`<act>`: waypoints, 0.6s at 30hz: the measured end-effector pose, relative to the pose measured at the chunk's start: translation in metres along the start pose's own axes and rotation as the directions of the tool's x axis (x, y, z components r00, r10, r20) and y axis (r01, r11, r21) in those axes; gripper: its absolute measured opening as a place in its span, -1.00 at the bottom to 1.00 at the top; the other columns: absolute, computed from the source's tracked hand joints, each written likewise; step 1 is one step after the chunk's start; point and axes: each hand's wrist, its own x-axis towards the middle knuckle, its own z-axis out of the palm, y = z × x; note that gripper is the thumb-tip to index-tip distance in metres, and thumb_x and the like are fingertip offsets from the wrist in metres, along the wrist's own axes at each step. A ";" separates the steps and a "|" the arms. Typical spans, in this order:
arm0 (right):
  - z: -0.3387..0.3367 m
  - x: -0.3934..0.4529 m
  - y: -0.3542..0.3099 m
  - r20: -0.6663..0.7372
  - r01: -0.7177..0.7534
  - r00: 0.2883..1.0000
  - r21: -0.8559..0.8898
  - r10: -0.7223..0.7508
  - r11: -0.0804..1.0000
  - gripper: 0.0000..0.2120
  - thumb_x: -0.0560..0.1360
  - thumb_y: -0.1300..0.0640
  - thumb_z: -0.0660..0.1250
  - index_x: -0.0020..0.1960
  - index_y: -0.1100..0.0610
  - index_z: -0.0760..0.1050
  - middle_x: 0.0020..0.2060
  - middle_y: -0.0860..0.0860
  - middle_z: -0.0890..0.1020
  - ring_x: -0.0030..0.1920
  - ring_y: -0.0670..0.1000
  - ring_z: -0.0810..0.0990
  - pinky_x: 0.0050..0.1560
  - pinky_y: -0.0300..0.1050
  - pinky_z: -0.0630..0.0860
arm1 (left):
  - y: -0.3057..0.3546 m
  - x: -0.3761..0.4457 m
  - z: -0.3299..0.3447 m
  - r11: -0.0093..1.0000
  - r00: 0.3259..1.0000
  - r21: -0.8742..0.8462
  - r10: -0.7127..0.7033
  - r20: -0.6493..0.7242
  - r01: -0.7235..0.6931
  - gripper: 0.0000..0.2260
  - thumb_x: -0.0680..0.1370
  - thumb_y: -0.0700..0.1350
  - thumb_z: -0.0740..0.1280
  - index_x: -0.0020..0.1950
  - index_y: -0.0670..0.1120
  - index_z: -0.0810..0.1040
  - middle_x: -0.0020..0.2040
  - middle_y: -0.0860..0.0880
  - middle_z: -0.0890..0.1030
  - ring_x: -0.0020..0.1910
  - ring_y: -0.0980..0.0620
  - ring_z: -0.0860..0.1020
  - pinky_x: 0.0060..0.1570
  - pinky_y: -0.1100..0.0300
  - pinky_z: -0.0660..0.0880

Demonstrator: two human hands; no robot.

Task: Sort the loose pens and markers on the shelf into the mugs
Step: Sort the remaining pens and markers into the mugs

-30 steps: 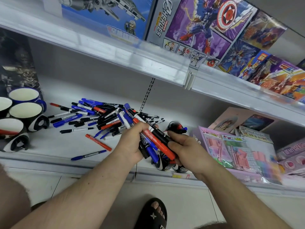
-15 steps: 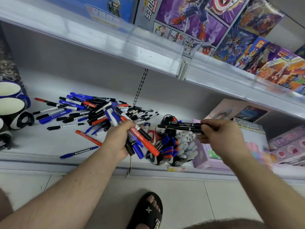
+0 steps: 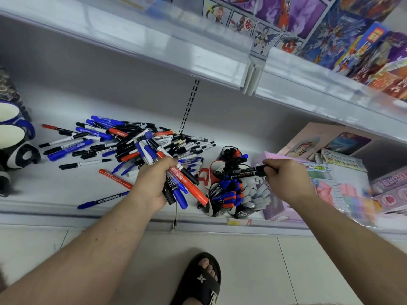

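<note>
At the far left of the shelf (image 3: 55,194) stand empty mugs (image 3: 13,137), one blue-handled, one black and white. Next comes the loose pile of pens and markers (image 3: 114,142), blue, black and red, with a lone blue pen (image 3: 102,200) near the shelf's front edge. The left hand (image 3: 154,183) grips a mixed bundle of markers (image 3: 176,181). Right of it stand filled mugs (image 3: 229,194), crowded with pens. The right hand (image 3: 286,179) pinches two black markers (image 3: 240,171), held level just above those mugs
</note>
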 end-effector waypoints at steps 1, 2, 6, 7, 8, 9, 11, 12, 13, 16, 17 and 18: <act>0.002 0.005 0.002 -0.016 -0.001 1.000 0.007 0.001 1.000 -0.72 0.62 0.18 0.24 0.29 0.10 0.59 0.09 0.15 0.68 0.04 0.18 0.61 -0.18 -0.22 0.27 | 0.001 0.001 0.002 1.000 1.000 -0.011 0.004 -0.005 -0.004 -0.93 0.50 -0.24 0.37 -0.17 -0.12 0.53 -0.27 -0.11 0.60 -0.38 -0.03 0.60 -0.25 0.10 0.58; 0.005 0.010 0.005 -0.039 0.004 0.999 0.001 -0.004 1.000 -0.72 0.62 0.19 0.24 0.29 0.12 0.58 0.09 0.17 0.68 0.04 0.19 0.61 -0.18 -0.21 0.27 | 0.001 0.003 0.004 1.000 1.000 -0.024 0.004 -0.009 -0.004 -0.92 0.50 -0.24 0.37 -0.17 -0.11 0.52 -0.27 -0.11 0.60 -0.38 -0.02 0.60 -0.25 0.11 0.58; 0.008 0.030 0.010 -0.127 0.029 0.991 -0.009 -0.030 1.000 -0.72 0.61 0.22 0.25 0.29 0.17 0.58 0.09 0.23 0.66 0.04 0.22 0.61 -0.15 -0.19 0.29 | 0.004 0.009 0.011 0.998 0.999 -0.050 0.030 -0.025 -0.031 -0.88 0.50 -0.25 0.36 -0.20 -0.10 0.48 -0.29 -0.10 0.57 -0.40 0.00 0.59 -0.24 0.10 0.57; 0.009 0.034 0.010 -0.130 0.030 0.991 -0.018 -0.032 0.999 -0.72 0.61 0.22 0.26 0.29 0.17 0.58 0.08 0.23 0.66 0.03 0.23 0.61 -0.15 -0.20 0.28 | 0.004 0.011 0.012 0.998 0.999 -0.052 0.031 -0.024 -0.032 -0.89 0.50 -0.24 0.36 -0.20 -0.10 0.49 -0.27 -0.11 0.58 -0.38 -0.01 0.59 -0.24 0.10 0.57; 0.010 0.038 0.011 -0.128 0.033 0.991 -0.026 -0.036 0.999 -0.72 0.61 0.22 0.26 0.29 0.17 0.58 0.08 0.23 0.66 0.03 0.23 0.61 -0.15 -0.20 0.28 | 0.005 0.014 0.013 0.998 0.999 -0.054 0.029 -0.022 -0.030 -0.90 0.50 -0.24 0.36 -0.18 -0.10 0.49 -0.25 -0.12 0.58 -0.35 -0.03 0.59 -0.22 0.09 0.57; 0.011 0.042 0.011 -0.124 0.042 0.991 -0.031 -0.045 0.999 -0.72 0.61 0.21 0.26 0.29 0.16 0.58 0.07 0.23 0.66 0.03 0.23 0.61 -0.13 -0.18 0.31 | 0.005 0.016 0.013 0.998 0.999 -0.057 0.025 -0.023 -0.026 -0.91 0.50 -0.23 0.36 -0.17 -0.10 0.50 -0.23 -0.12 0.59 -0.33 -0.03 0.60 -0.22 0.09 0.57; 0.012 0.046 0.011 -0.111 0.068 0.991 -0.039 -0.072 0.997 -0.72 0.61 0.20 0.26 0.27 0.15 0.59 0.05 0.21 0.68 0.04 0.22 0.61 -0.06 -0.15 0.40 | 0.006 0.021 0.013 0.998 0.999 -0.066 0.019 -0.033 -0.021 -0.92 0.50 -0.22 0.37 -0.14 -0.09 0.51 -0.24 -0.10 0.59 -0.32 -0.03 0.60 -0.21 0.08 0.58; 0.013 0.046 0.011 -0.105 0.086 0.990 -0.050 -0.090 0.995 -0.73 0.61 0.20 0.26 0.27 0.15 0.60 0.04 0.20 0.68 0.03 0.22 0.61 -0.06 -0.16 0.40 | 0.006 0.024 0.012 0.997 0.999 -0.068 0.020 -0.037 -0.023 -0.93 0.49 -0.22 0.38 -0.14 -0.09 0.51 -0.22 -0.11 0.60 -0.30 -0.03 0.61 -0.17 0.05 0.59; 0.014 0.046 0.011 -0.100 0.105 0.989 -0.064 -0.111 0.992 -0.73 0.61 0.20 0.27 0.26 0.15 0.60 0.03 0.19 0.68 0.02 0.21 0.61 -0.09 -0.17 0.37 | 0.007 0.026 0.011 0.997 0.999 -0.070 0.023 -0.037 -0.025 -0.93 0.49 -0.22 0.38 -0.13 -0.09 0.51 -0.19 -0.12 0.60 -0.28 -0.04 0.61 -0.13 0.03 0.60; 0.012 0.042 0.012 -0.098 0.150 0.983 -0.074 -0.157 0.986 -0.74 0.59 0.22 0.29 0.24 0.16 0.62 -0.02 0.19 0.68 -0.02 0.21 0.61 -0.15 -0.22 0.26 | 0.006 0.030 0.009 0.997 0.999 -0.076 0.023 -0.043 -0.027 -0.92 0.49 -0.22 0.38 -0.16 -0.10 0.51 -0.25 -0.10 0.59 -0.32 -0.03 0.60 -0.16 0.05 0.60; 0.011 0.040 0.013 -0.091 0.170 0.980 -0.079 -0.177 0.982 -0.75 0.58 0.22 0.30 0.22 0.16 0.63 -0.03 0.19 0.68 -0.03 0.21 0.61 -0.15 -0.22 0.25 | 0.005 0.031 0.009 0.997 0.999 -0.077 0.022 -0.046 -0.026 -0.92 0.49 -0.22 0.38 -0.17 -0.09 0.51 -0.30 -0.07 0.58 -0.35 -0.01 0.59 -0.22 0.08 0.59; 0.011 0.038 0.013 -0.075 0.194 0.977 -0.096 -0.202 0.976 -0.76 0.58 0.22 0.30 0.20 0.15 0.64 -0.04 0.18 0.69 -0.05 0.20 0.61 -0.16 -0.22 0.25 | 0.004 0.032 0.010 0.997 0.999 -0.075 0.021 -0.044 -0.024 -0.91 0.49 -0.23 0.38 -0.18 -0.09 0.51 -0.33 -0.06 0.57 -0.38 0.00 0.59 -0.27 0.11 0.59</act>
